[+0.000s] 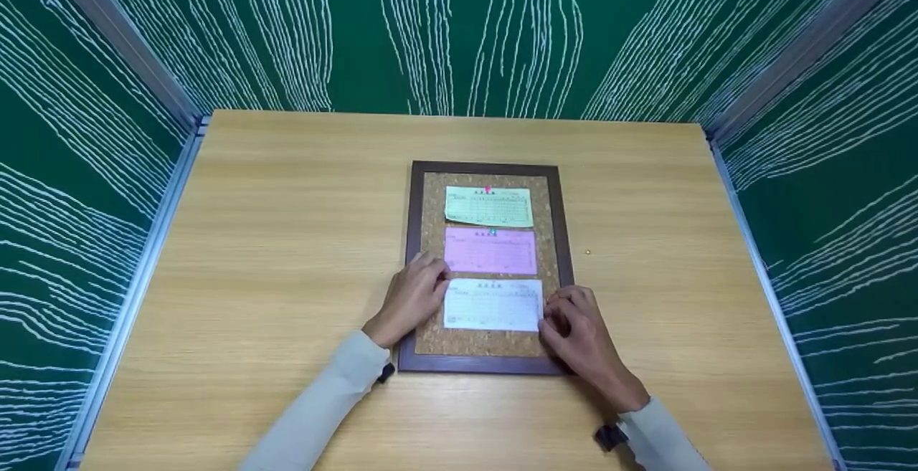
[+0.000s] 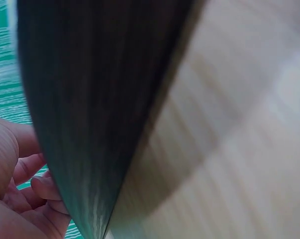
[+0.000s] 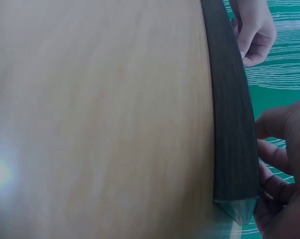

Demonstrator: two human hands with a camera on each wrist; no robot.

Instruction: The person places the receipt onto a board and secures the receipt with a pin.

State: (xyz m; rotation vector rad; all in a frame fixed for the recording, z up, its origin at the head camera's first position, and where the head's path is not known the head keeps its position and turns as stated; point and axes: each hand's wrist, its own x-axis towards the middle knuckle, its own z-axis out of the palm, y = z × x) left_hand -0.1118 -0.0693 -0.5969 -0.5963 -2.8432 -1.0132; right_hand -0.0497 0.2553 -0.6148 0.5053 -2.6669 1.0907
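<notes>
A white printed slip [image 1: 493, 305] lies over the lower part of a cork board [image 1: 459, 343] with a dark frame [image 1: 473, 364]. My left hand [image 1: 419, 292] pinches the slip near its upper left corner, the wrist over the board's left side. On the other side my right hand [image 1: 579, 327] has its thumb and curled fingers at the slip's right edge. Above are a pink slip [image 1: 490, 252] under a green pin [image 1: 493, 231] and a pale green slip [image 1: 489, 207] under a red-pink pin [image 1: 488, 189]. Both wrist views mostly show the frame's outer side, with fingers [image 3: 274, 154] beyond it.
The board lies on a light wooden table [image 1: 301, 227]. To the right of the frame is a small gold-coloured piece [image 1: 588, 251]. Green walls [image 1: 358, 34] with white lines stand behind and at both sides.
</notes>
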